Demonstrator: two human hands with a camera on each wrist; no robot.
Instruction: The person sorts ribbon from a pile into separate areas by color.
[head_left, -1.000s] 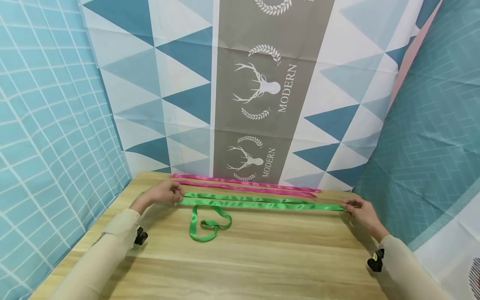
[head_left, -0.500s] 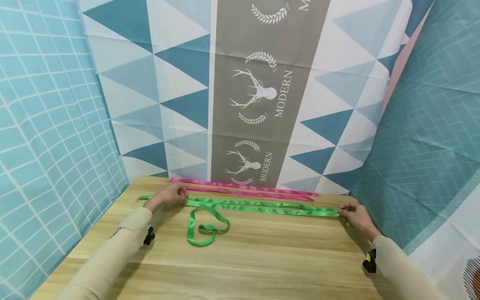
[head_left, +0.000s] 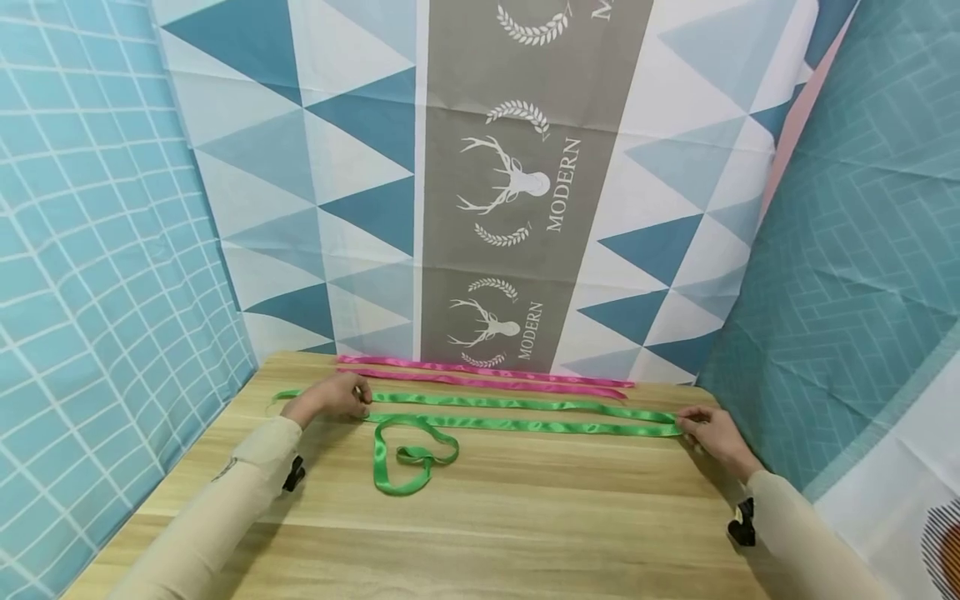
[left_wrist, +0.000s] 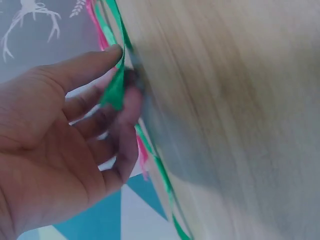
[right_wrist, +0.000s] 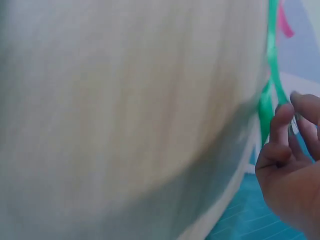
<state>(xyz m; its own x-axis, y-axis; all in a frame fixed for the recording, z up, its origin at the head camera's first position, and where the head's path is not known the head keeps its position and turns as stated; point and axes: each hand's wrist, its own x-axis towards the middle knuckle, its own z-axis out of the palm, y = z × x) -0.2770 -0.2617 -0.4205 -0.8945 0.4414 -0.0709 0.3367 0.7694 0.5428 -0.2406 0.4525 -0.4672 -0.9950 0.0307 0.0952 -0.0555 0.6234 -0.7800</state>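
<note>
My left hand (head_left: 336, 395) is at the left of the wooden table, with thumb and fingers pinching a green ribbon (head_left: 517, 425) near its end. In the left wrist view, a short tail of that ribbon (left_wrist: 114, 91) hangs below the thumb. At the right, my right hand (head_left: 716, 437) pinches the ribbon's other end, which shows narrow in the right wrist view (right_wrist: 274, 65). The ribbon runs nearly straight between both hands. Just behind it lies a second green strand (head_left: 487, 402), passing behind the left hand and meeting the first near the right fingertips.
Two pink ribbons (head_left: 480, 382) lie along the back of the wooden table (head_left: 480, 525). A loosely looped green ribbon (head_left: 381, 462) lies in front of the held one. Patterned cloth (head_left: 360, 167) hangs behind, with tiled-print cloth (head_left: 90, 250) at the left and teal cloth (head_left: 870, 250) at the right.
The held ribbon has come slightly nearer to me, so a gap has widened between it and the strand behind. Both hands still pinch it; the head view has shifted a little.
</note>
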